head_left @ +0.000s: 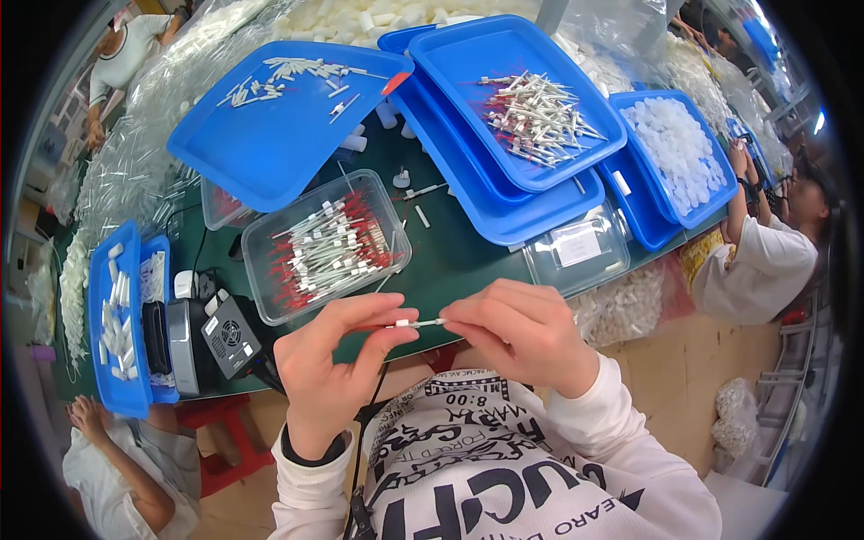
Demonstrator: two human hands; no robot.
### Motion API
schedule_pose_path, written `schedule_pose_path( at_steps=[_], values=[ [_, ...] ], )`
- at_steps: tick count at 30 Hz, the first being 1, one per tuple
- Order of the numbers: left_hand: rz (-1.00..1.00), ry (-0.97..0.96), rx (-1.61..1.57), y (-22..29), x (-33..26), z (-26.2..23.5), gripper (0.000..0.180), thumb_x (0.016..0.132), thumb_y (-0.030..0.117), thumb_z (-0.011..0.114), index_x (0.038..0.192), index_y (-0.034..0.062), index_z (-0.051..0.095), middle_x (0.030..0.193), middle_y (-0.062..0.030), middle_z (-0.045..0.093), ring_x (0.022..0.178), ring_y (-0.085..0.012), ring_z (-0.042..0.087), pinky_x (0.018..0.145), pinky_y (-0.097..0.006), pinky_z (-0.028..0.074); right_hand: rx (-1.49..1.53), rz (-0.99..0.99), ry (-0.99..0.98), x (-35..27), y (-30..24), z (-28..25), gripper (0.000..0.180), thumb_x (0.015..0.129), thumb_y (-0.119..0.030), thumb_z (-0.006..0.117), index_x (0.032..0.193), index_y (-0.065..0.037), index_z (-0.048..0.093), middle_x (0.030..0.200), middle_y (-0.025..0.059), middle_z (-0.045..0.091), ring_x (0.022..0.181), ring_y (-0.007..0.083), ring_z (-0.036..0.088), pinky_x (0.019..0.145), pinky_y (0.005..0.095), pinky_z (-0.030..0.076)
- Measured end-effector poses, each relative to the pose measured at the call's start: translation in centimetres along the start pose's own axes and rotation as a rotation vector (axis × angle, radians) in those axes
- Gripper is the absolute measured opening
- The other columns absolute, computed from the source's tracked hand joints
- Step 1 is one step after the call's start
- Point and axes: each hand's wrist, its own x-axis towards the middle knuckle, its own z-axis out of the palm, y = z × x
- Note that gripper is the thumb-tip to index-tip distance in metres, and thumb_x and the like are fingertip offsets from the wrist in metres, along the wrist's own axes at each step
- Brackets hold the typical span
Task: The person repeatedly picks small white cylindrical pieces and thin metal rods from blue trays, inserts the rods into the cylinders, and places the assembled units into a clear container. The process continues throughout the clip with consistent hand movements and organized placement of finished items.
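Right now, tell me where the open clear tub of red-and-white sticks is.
In the head view, the clear tub sits left of centre on the green table, just below the upper-left blue tray and above the left hand.

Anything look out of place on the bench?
Yes: a thin white piece and a short white tube lie loose on the green table, beside the clear bin. Odd because similar thin pieces are gathered inside it. No obvious damage.
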Motion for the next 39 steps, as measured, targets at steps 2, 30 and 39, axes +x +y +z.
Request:
schedule_pose_path(
  at_steps=[2, 30, 39],
  values=[
    [0.013, -0.011, -0.002, -0.2, -0.1, -0.1, 0.025, 0.076, -0.004, 0.072, 0.100, -0.0015, 0.066, 0.082, -0.0100, 0.072, 0.077, -0.0175, 0.072, 0.068, -0.024, 0.055, 0.022, 0.011, -0.013, 0.0, -0.3, 0.2, 0.014, 0.074, -0.001, 0.072, 0.086, -0.003, 0.064, 0.072, 0.0048, 0.062, 0.060, 0.0203, 0.059, 0.052, 0.0300, 0.047],
    [0.181, 0.076, -0.025, -1.3, -0.4, -0.8, 0.031, 0.067, 0.001, 0.082, 0.093, -0.0026, 0.067, 0.077, -0.0127, 0.070, 0.068, -0.0223, 0.068, 0.058, -0.027, 0.054, 0.279, 0.066, -0.062, 1.9, -1.1, 1.1, 0.036, 0.076, -0.004, 0.073, 0.109, -0.004, 0.059, 0.078, 0.0057, 0.064, 0.065, 0.0223, 0.061, 0.058, 0.0312, 0.048],
    [0.002, 0.068, 0.232, -2.0, 2.2, -2.1, 0.049, 0.065, 0.012, 0.084, 0.108, -0.0009, 0.064, 0.106, -0.0131, 0.067, 0.094, -0.0215, 0.065, 0.078, -0.030, 0.051, 0.050, 0.209, -0.156, 6.2, 2.9, -1.4, 0.018, 0.084, -0.009, 0.066, 0.101, -0.010, 0.062, 0.077, 0.0054, 0.070, 0.064, 0.0198, 0.066, 0.059, 0.0284, 0.051]
  ],
)
